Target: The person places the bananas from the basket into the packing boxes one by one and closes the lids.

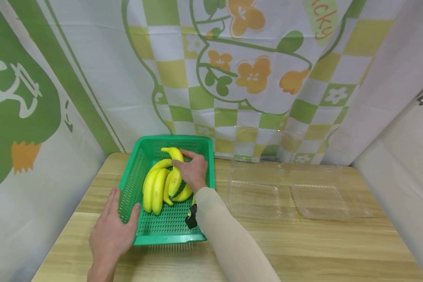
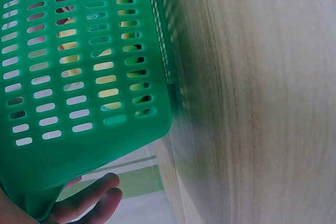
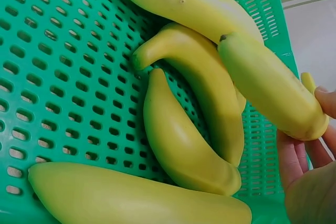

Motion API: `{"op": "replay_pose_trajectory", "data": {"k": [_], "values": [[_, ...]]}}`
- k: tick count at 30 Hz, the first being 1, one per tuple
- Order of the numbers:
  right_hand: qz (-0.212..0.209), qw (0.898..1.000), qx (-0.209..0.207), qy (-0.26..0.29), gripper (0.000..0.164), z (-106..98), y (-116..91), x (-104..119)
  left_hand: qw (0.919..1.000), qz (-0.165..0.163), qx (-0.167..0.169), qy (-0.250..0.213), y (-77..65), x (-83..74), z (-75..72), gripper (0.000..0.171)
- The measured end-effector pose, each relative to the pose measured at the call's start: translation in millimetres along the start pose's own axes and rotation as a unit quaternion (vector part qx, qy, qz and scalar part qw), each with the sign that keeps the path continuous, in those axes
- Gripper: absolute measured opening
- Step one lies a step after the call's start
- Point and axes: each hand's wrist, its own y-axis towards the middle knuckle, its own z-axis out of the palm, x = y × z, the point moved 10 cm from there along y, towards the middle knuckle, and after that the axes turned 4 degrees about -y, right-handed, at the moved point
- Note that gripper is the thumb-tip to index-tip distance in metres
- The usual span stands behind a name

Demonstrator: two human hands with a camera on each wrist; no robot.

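Observation:
My right hand (image 1: 195, 170) pinches a yellow banana (image 1: 175, 183) between thumb and fingers, inside a green plastic basket (image 1: 169, 239). In the right wrist view that banana (image 3: 270, 85) is tilted, its dark tip away from the hand (image 3: 310, 195). Several other bananas (image 1: 157, 190) lie below and beside it on the basket's perforated floor. At the basket's near left side, my left hand (image 1: 112, 231) holds the rim, the thumb toward the inside and the fingers along the outside. The left wrist view shows its fingertips (image 2: 102, 198) past the basket's edge.
Two clear plastic trays or boxes (image 1: 255, 196), (image 1: 319, 196) stand on the wooden table (image 1: 268, 246) to the right of the basket. A patterned curtain (image 1: 232, 117) hangs behind the table. Pale printed sheets (image 1: 88, 168) close off both sides.

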Motion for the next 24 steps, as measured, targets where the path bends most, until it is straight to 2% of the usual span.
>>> {"op": "replay_pose_trajectory", "data": {"k": [4, 11, 24], "values": [[-0.002, 1.0, 0.006, 0.018, 0.047, -0.9, 0.0, 0.3, 1.0, 0.003, 0.001, 0.002, 0.0, -0.4, 0.7, 0.084], [-0.03, 0.999, 0.017, 0.042, 0.047, 0.0, -0.8, 2.7, 1.0, 0.003, -0.003, 0.008, -0.4, 2.1, 1.1, 0.084], [-0.031, 0.997, 0.018, 0.071, 0.046, -1.4, 1.6, 3.7, 1.0, 0.002, -0.002, 0.009, -0.7, 0.6, 0.2, 0.083]]}}
